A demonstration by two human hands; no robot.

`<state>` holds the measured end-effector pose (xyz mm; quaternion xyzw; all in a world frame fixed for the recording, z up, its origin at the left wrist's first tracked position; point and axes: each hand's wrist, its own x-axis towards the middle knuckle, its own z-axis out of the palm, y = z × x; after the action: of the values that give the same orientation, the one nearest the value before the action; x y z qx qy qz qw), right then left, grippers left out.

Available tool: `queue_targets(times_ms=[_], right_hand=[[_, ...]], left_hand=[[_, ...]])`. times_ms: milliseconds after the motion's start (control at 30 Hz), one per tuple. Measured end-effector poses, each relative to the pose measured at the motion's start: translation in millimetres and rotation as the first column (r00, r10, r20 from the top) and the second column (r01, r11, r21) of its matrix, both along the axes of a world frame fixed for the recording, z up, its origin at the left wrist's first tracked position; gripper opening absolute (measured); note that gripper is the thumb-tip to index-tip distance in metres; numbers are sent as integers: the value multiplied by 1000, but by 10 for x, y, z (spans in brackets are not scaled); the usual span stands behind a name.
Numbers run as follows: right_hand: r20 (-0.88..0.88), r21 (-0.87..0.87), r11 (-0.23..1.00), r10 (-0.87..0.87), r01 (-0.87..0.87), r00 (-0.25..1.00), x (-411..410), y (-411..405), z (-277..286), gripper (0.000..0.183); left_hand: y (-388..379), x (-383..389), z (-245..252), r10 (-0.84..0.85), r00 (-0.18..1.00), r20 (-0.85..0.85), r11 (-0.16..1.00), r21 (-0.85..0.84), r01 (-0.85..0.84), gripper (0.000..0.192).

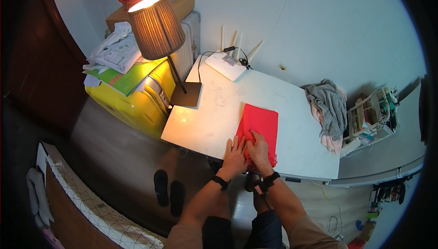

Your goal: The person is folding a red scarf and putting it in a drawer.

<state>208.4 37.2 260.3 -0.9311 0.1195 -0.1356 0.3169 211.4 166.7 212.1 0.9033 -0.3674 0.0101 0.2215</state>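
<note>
A folded red cloth [263, 120] lies on the white tabletop near its front edge, with a short fringe at its lower right corner. My left hand [234, 158] rests along the cloth's left edge, its fingers spread and pointing away from me. On top of the cloth, my right hand [259, 149] lies with its index finger and thumb apart; its other fingers are partly hidden. The two hands are close together, and each wrist wears a black band.
Beside the table stand a yellow suitcase [133, 110] and a lit lamp [157, 30], whose base overlaps the table's left edge. A white router [222, 64] sits at the back. Grey fabric [326, 107] and a white wire rack [371, 119] are at the right.
</note>
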Motion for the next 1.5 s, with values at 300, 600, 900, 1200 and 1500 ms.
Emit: queue_targets(times_ms=[300, 600, 900, 1200, 1500], right_hand=[[-91, 34, 996, -76, 80, 993, -61, 105, -121, 53], [-219, 150, 966, 239, -209, 946, -12, -247, 267, 64], [-170, -327, 879, 307, -347, 936, 1116, -1006, 308, 35], [-54, -220, 944, 240, -246, 969, 1095, -1267, 142, 16], [59, -165, 907, 400, -386, 914, 999, -1266, 9, 30]], left_hand=[[-3, 1, 29, 5, 997, -73, 999, -41, -8, 82], [177, 102, 114, -133, 970, -205, 986, -127, 108, 91], [2, 26, 56, 68, 908, -414, 831, -480, -281, 66], [-66, 14, 25, 164, 955, -247, 850, -455, -264, 57], [-42, -123, 185, 297, 879, -374, 736, -497, -460, 37]])
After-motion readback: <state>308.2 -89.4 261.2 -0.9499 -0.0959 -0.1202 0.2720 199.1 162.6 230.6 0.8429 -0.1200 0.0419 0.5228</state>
